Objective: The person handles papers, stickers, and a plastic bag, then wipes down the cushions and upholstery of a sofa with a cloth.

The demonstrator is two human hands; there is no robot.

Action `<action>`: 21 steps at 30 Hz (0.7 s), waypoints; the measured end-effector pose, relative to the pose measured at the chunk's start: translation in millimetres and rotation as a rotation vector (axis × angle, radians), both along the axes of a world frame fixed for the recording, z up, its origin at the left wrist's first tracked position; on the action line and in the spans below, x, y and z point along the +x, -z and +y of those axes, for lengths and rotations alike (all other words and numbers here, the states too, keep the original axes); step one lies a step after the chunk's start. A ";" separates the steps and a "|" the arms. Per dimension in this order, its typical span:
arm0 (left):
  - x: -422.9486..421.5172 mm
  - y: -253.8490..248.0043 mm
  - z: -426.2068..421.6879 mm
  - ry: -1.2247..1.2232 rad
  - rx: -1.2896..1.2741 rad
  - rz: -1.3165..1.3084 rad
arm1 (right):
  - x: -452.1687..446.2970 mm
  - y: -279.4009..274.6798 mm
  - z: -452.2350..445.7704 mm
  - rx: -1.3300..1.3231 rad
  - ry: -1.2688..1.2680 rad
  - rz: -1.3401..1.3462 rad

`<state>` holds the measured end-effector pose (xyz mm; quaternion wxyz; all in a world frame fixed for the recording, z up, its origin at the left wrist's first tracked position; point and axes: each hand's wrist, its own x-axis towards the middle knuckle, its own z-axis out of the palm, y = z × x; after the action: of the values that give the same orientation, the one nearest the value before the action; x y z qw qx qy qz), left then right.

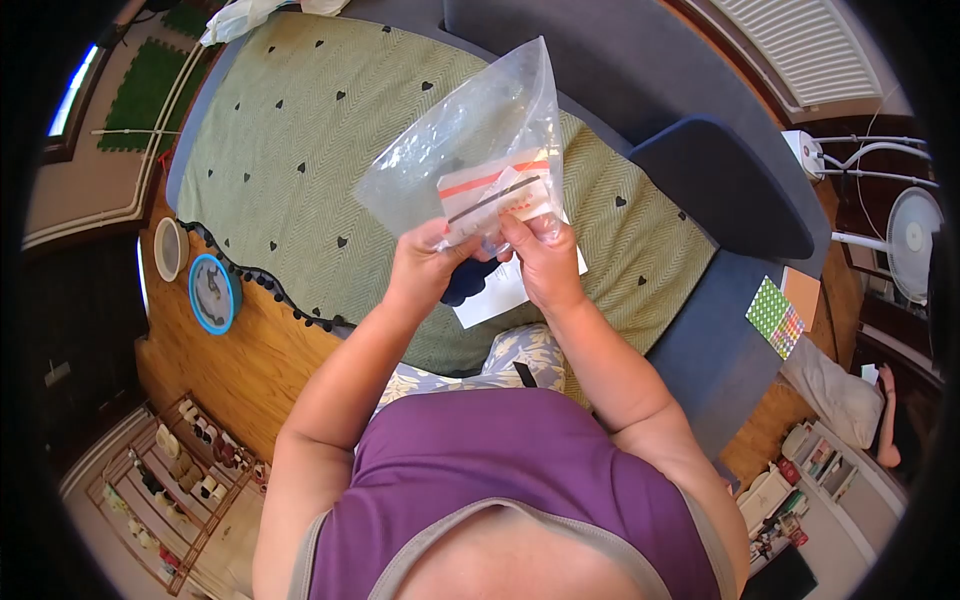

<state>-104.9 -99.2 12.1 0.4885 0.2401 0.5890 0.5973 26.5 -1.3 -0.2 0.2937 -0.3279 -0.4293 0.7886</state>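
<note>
A clear plastic bag (470, 125) is held up in front of me, its wide end pointing away and up. Printed on or lying inside its near end is a white label (497, 192) with red and black stripes. My left hand (425, 262) pinches the bag's lower left corner, thumb on top. My right hand (543, 258) grips the lower right side the same way. Below the hands a dark blue item (466, 284) is partly hidden; I cannot tell what it is. White paper (495, 300) with some writing lies under it on the green cover (290, 215).
The patterned cover lies over a grey-blue sofa (700, 320). On its right sit a dotted green card (775, 318) and an orange-brown sheet (802, 292). A blue-rimmed basin (215, 293), a shoe rack (165, 480) and a fan (912, 235) stand around. Another person's arm (887, 420) shows at right.
</note>
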 end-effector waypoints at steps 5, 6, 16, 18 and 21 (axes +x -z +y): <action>7.2 -5.7 12.7 0.133 0.127 0.149 | 19.4 6.7 11.0 -0.129 -0.119 0.314; 10.2 -7.3 17.0 0.170 0.176 0.158 | 22.6 5.2 14.8 -0.147 -0.166 0.374; 14.7 -5.1 17.1 0.337 -0.165 0.448 | 85.7 -13.1 64.2 -0.109 0.522 0.118; -3.8 3.0 -2.6 0.283 -0.260 0.318 | 144.9 -25.1 103.3 0.192 0.713 -0.014; -39.8 28.5 -43.9 0.218 -0.342 0.312 | 276.8 -43.0 164.5 0.358 0.914 0.096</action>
<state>-144.7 -143.0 -16.4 0.4867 0.3053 0.7203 0.3887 303.3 163.2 42.8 0.6809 -0.3904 -0.3562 0.5070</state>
